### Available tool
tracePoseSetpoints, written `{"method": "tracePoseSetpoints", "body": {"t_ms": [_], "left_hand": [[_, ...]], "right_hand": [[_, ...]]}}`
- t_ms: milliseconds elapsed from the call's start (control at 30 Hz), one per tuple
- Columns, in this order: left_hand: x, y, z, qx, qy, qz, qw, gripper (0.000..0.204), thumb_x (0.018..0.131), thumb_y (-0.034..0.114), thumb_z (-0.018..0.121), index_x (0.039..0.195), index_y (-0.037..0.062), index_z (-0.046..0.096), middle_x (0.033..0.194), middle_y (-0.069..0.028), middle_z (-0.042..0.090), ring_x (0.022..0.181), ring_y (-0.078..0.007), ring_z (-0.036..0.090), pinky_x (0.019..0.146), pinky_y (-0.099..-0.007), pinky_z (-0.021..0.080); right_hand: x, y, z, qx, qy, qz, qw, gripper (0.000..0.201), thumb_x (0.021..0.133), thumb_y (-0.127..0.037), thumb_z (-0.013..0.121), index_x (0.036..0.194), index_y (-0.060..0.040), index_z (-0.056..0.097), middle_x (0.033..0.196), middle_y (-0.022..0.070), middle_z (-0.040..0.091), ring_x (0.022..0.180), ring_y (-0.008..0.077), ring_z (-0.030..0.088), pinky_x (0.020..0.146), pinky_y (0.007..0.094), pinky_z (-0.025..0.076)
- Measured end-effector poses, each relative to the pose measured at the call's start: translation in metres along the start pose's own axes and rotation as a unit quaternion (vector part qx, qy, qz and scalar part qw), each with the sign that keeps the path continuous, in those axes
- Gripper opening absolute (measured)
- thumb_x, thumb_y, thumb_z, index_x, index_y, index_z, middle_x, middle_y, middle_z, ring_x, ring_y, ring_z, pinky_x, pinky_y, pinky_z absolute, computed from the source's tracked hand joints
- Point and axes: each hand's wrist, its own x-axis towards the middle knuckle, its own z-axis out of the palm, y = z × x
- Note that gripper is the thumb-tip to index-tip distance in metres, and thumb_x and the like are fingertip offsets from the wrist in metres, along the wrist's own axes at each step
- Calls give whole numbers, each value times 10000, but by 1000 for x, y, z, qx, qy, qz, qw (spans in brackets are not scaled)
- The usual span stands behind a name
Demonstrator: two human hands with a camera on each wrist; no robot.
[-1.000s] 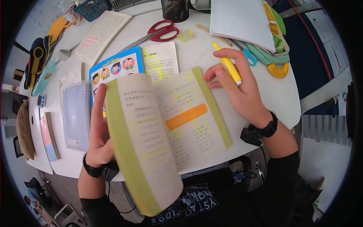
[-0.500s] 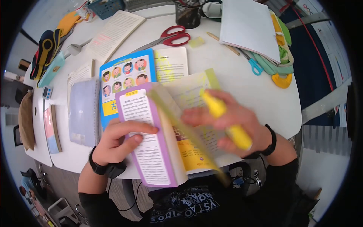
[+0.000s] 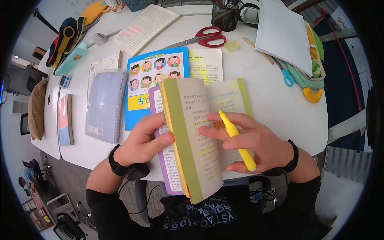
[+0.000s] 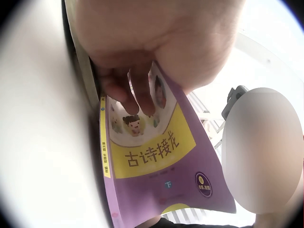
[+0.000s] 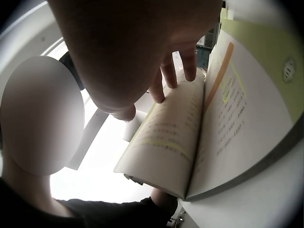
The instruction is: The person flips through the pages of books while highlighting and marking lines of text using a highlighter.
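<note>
An open book (image 3: pixel 202 160) with green-edged pages and yellow marks is held over the near edge of the table. My left hand (image 3: pixel 146 140) grips its left side, thumb at the page edges; in the left wrist view, fingers lie against the purple cover (image 4: pixel 187 187) with cartoon faces. A purple-edged flap (image 3: pixel 173 180) shows beneath these pages. My right hand (image 3: pixel 266 146) holds a capped yellow highlighter (image 3: pixel 236 140) between its fingers, and its fingertips rest on the left page. In the right wrist view, those fingers lie over the curved page (image 5: pixel 166 128).
Behind the book lie a blue book (image 3: pixel 138 116) with cartoon faces and a marked page (image 3: pixel 212 70). Red-handled scissors (image 3: pixel 212 38), a mesh pen cup (image 3: pixel 225 18) and a white pad (image 3: pixel 284 40) stand farther back. A bluish notebook (image 3: pixel 105 108) lies left.
The book's pages swung and flipped over; the purple-edged flap, briefly exposed, is now mostly covered by green-edged pages. My left thumb moved onto the page edges, and my right hand came onto the left page.
</note>
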Motion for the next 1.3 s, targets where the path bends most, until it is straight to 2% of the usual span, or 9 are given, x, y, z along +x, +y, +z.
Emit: {"method": "tracePoseSetpoints", "body": {"t_ms": [67,133,233,367,567,700,800,1100,1300], "left_hand": [[-2,4,0,-36,8,-40,999,408,1062,219,630,1378,-38,610,1284,-118,710,1160,-182,660,1004,-341,504],[-4,6,-2,-70,16,-78,994,382,1053,188,644,1362,-36,626,1269,-104,717,1148,-164,658,997,-331,506],[-6,5,-6,-133,49,-112,984,328,1030,143,668,1308,-31,666,1237,-85,727,1123,-138,660,974,-307,510],[-10,1,-10,-159,47,-102,981,300,993,94,687,1259,-44,690,1204,-89,736,1109,-134,666,960,-301,513],[-16,-6,-17,-183,54,-99,977,382,973,122,684,1315,-47,658,1226,-95,733,1125,-156,668,971,-308,512],[-15,-8,-19,-212,53,-96,971,461,991,161,601,1403,-45,587,1323,-102,688,1212,-180,632,1038,-326,476],[-16,-11,-20,-190,45,-92,976,484,1000,172,568,1432,-45,559,1375,-105,654,1263,-183,599,1079,-336,446],[-14,-7,-19,-182,41,-101,977,515,1009,174,545,1471,-51,520,1399,-103,635,1288,-194,584,1107,-343,425],[-13,-6,-21,-165,40,-97,981,505,1018,190,557,1460,-52,532,1393,-103,642,1282,-188,586,1102,-334,426]], "right_hand": [[-3,1,1,3,1,-12,1000,451,905,-170,800,1264,-135,530,1506,177,591,1420,412,489,1147,491,424],[-16,2,1,80,157,13,984,412,974,-104,704,1324,-81,490,1437,231,621,1319,346,591,1100,450,473],[-20,13,-21,-31,334,45,941,321,1075,-111,488,1354,24,402,1334,238,669,1102,243,679,988,386,517],[-16,16,-46,102,448,171,872,339,1144,-251,377,1381,-13,428,1169,217,717,1025,192,669,892,324,510],[-21,35,-39,201,381,144,891,448,1147,-345,414,1426,-15,531,1057,122,678,882,128,613,851,280,500],[-14,26,-23,103,335,143,926,404,1124,-275,489,1417,-14,584,1138,104,689,877,121,617,844,276,513],[-12,16,-19,72,247,231,938,301,1021,-75,612,1305,-3,678,1198,97,709,901,123,669,820,263,547],[-13,18,-21,72,208,289,932,242,977,-109,681,1201,-24,710,1017,68,739,864,120,692,802,265,546],[-15,25,-23,-85,156,174,969,207,950,-104,701,1147,-44,723,1030,94,747,878,153,688,805,291,541]]}}
